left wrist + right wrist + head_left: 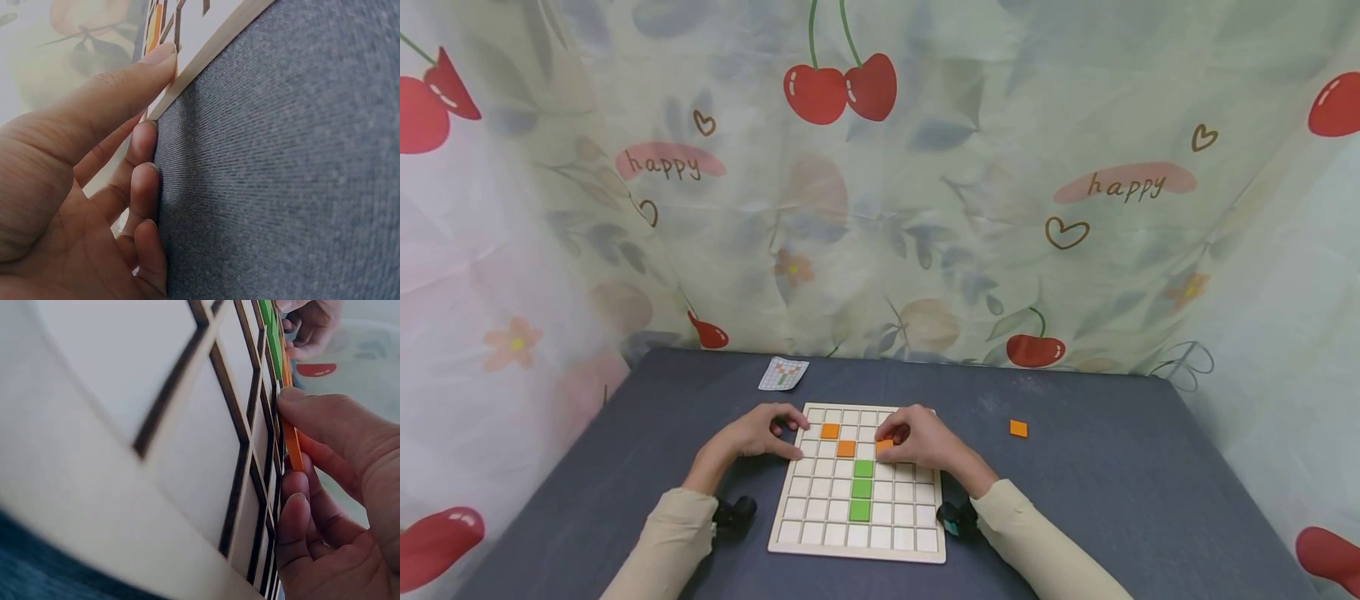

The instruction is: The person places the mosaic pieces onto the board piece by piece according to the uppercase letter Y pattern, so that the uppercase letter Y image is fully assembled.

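Observation:
A pale gridded board (781,547) lies on the dark table. Three green tiles (862,489) form a column in it, with two orange tiles (846,449) stepping diagonally up to the left. My right hand (925,437) pinches another orange tile (292,447) between thumb and fingers, right of the green column; the right wrist view has it tilted at the grid. My left hand (758,432) rests at the board's left edge, its thumb (161,56) on the rim and the other fingers beside the edge.
One loose orange tile (1018,428) lies on the table right of the board. A small card (783,374) printed with a coloured grid pattern lies behind the board. A printed curtain (880,208) closes off the back and sides. A thin cord (1183,365) loops at the far right corner.

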`<state>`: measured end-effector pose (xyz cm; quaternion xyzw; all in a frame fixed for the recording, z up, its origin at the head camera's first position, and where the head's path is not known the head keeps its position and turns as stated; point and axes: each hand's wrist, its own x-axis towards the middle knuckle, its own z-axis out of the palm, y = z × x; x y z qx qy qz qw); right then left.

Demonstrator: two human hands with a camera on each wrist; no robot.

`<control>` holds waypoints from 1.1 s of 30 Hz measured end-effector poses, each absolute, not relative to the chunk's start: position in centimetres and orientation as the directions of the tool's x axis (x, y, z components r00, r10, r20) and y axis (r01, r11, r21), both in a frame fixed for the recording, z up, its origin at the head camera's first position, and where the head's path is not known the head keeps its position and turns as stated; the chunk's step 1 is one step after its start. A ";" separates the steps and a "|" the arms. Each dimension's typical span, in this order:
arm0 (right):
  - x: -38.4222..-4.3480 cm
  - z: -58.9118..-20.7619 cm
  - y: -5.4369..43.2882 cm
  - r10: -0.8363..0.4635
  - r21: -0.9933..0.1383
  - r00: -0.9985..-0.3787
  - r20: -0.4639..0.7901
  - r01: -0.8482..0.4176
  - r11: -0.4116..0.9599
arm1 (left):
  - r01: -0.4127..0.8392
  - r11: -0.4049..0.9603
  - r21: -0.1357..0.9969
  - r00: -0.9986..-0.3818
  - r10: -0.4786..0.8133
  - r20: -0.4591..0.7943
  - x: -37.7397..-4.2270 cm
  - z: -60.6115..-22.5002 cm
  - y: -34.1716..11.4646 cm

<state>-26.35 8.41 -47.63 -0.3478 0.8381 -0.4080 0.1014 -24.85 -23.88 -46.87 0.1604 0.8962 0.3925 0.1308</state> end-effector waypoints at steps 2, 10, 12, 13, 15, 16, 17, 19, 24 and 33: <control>-26.4 -47.6 8.4 -0.667 -0.754 -0.737 0.110 -0.499 0.427 | 0.181 0.643 0.744 -0.915 0.387 -0.112 -24.8 -46.9 -23.9; -26.4 -47.5 8.3 -0.670 -0.752 -0.736 0.094 -0.494 0.437 | 0.180 0.637 0.750 -0.915 0.389 -0.110 -24.9 -47.0 -23.9; -26.4 -47.5 8.3 -0.671 -0.753 -0.736 0.089 -0.491 0.438 | 0.187 0.633 0.751 -0.913 0.394 -0.105 -24.9 -47.0 -23.9; -26.4 -47.5 8.3 -0.671 -0.754 -0.736 0.087 -0.489 0.439 | 0.190 0.631 0.752 -0.912 0.397 -0.102 -24.9 -47.0 -23.9; -26.5 -47.6 8.4 -0.671 -0.754 -0.737 0.085 -0.488 0.440 | 0.196 0.629 0.752 -0.911 0.400 -0.098 -24.9 -47.0 -24.0; -26.5 -47.6 8.4 -0.671 -0.755 -0.737 0.083 -0.486 0.441 | 0.199 0.628 0.752 -0.910 0.403 -0.095 -24.9 -47.0 -24.0; -26.5 -47.6 8.4 -0.671 -0.756 -0.737 0.081 -0.484 0.441 | 0.202 0.628 0.752 -0.910 0.404 -0.093 -24.9 -47.0 -24.0; -26.5 -47.6 8.4 -0.670 -0.756 -0.738 0.079 -0.482 0.443 | 0.205 0.627 0.751 -0.910 0.405 -0.090 -24.9 -47.0 -24.0; -26.6 -47.6 8.4 -0.672 -0.756 -0.736 0.078 -0.483 0.441 | 0.205 0.630 0.749 -0.911 0.403 -0.090 -24.9 -47.0 -24.0; -26.6 -47.8 8.7 -0.679 -0.761 -0.729 0.090 -0.490 0.424 | 0.208 0.636 0.743 -0.913 0.399 -0.086 -24.7 -46.9 -23.8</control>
